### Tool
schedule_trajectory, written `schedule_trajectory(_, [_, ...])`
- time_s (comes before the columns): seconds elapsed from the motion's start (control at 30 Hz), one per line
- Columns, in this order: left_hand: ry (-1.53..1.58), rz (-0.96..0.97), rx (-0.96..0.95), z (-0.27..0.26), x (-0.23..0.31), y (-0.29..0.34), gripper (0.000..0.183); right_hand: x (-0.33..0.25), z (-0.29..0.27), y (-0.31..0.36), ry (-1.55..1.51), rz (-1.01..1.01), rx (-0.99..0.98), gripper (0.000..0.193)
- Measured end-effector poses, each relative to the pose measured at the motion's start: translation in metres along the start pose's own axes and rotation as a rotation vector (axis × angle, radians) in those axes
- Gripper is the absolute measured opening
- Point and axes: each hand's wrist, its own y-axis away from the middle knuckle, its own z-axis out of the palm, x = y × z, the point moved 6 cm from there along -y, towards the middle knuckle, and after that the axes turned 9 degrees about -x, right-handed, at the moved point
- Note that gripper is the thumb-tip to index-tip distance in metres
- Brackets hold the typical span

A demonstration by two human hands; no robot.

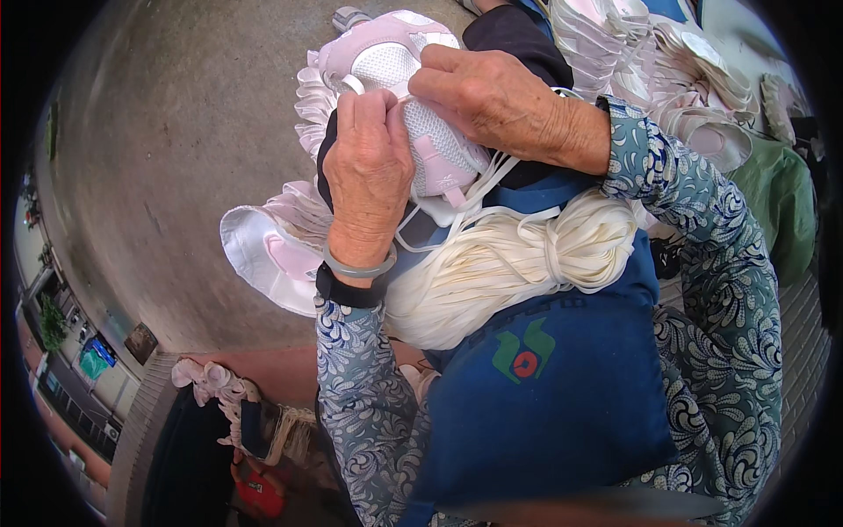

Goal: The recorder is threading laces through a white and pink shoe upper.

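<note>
A pink and white shoe upper [382, 63] with mesh panels rests on my lap under both hands. My left hand [369, 162] is closed in a pinch at its lacing edge, where a white shoelace [353, 83] loops up beside the fingers. From the other side my right hand [500, 98] pinches at the same edge, its fingertips close to the left ones. The lace appears to run between them, though the fingers partly cover it. Loose lace ends trail toward a thick bundle of cream-white shoelaces [518, 263] lying across my blue apron [571, 378].
Nested pink and white uppers [277, 250] lie beside my left wrist, and more uppers [615, 57] are heaped at the upper right. A green sack [786, 206] sits at the far right. At the lower left, further uppers [224, 386] lie near a person in red [261, 494].
</note>
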Motion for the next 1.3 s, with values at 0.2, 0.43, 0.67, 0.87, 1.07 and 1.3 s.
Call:
schedule_trajectory(0.2, [0.043, 0.027, 0.007, -0.002, -0.001, 0.000, 0.012, 0.005, 0.002, -0.009, -0.081, 0.027, -0.010, 0.010])
schedule_trajectory(0.43, [0.327, -0.271, -0.107, -0.004, -0.017, 0.011, 0.017, 0.008, -0.001, -0.006, -0.136, 0.034, 0.018, 0.012])
schedule_trajectory(0.67, [0.407, -0.343, -0.105, 0.000, -0.023, 0.011, 0.018, 0.000, 0.000, -0.008, -0.133, 0.014, 0.066, 0.016])
schedule_trajectory(0.87, [0.395, -0.323, -0.074, -0.002, -0.023, 0.010, 0.016, -0.007, 0.002, -0.014, -0.120, 0.031, 0.029, 0.017])
schedule_trajectory(1.07, [0.340, -0.267, -0.052, -0.007, -0.018, 0.009, 0.013, 0.004, -0.005, -0.010, -0.026, 0.051, 0.032, 0.020])
schedule_trajectory(1.3, [0.138, -0.139, -0.112, -0.011, -0.007, -0.002, 0.008, 0.012, -0.011, 0.008, -0.062, 0.119, 0.006, 0.023])
